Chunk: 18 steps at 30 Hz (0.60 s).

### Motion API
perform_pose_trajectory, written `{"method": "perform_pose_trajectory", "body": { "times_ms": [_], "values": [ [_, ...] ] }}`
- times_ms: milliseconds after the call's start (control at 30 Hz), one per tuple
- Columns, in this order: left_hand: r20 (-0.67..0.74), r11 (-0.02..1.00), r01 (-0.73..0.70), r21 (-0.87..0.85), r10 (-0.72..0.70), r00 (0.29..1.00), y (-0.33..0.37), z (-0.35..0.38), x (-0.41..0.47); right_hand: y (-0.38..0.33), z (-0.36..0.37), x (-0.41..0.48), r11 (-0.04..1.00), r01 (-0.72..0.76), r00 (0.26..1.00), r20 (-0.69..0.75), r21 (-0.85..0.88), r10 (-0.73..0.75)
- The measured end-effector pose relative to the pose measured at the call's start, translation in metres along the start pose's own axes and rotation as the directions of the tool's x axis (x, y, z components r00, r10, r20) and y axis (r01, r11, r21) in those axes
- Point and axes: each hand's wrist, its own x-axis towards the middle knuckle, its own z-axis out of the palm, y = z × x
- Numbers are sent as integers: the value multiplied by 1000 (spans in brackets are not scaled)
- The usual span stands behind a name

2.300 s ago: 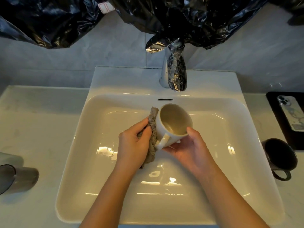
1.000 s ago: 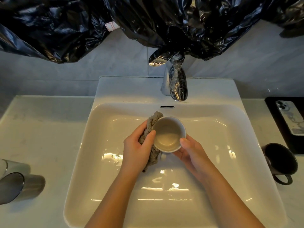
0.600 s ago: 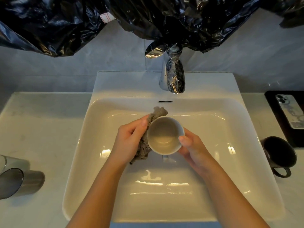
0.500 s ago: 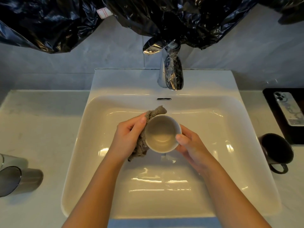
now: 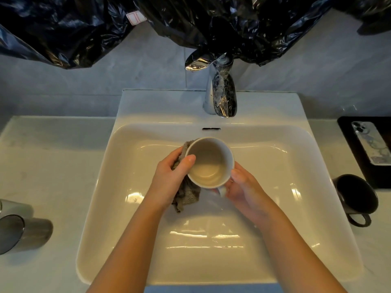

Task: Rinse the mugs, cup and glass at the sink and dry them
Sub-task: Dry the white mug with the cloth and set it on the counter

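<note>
You've got the white mug point(image 5: 210, 163) held over the sink point(image 5: 296, 166) basin, just in front of the faucet point(image 5: 222, 98), mouth tipped up toward you. Your left hand point(image 5: 171, 182) has its grip closed on a grey cloth point(image 5: 187, 195), pressing it against the mug's left side with the thumb hooked over the rim. Your right hand point(image 5: 243, 187) has its grip wrapped round the lower right side, by the handle. On the tabletop point(image 5: 53, 166), a black mug point(image 5: 357, 197) sits right of the sink near a phone point(image 5: 370, 142), and a grey glass point(image 5: 25, 233) is at far left.
</note>
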Motion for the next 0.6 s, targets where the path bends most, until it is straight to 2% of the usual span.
{"method": "perform_pose_trajectory", "body": {
  "times_ms": [167, 300, 400, 600],
  "values": [
    [-65, 997, -61, 45, 64, 996, -1, 10, -1, 2, 1, 1, 1000, 13, 997, -77, 0, -13],
    [-148, 976, -184, 121, 201, 968, -1, 15, -3, 1, 1, 1, 999, 10, 981, -192, -43, -18],
    [-124, 971, -206, 122, 221, 967, 3, 14, -4, 0, 1, 1, 997, 13, 988, -150, -79, -25],
    [-34, 970, -132, 202, 142, 989, 8, -1, 4, -6, 1, -9, 997, 42, 999, 1, -69, -42]
  ]
}}
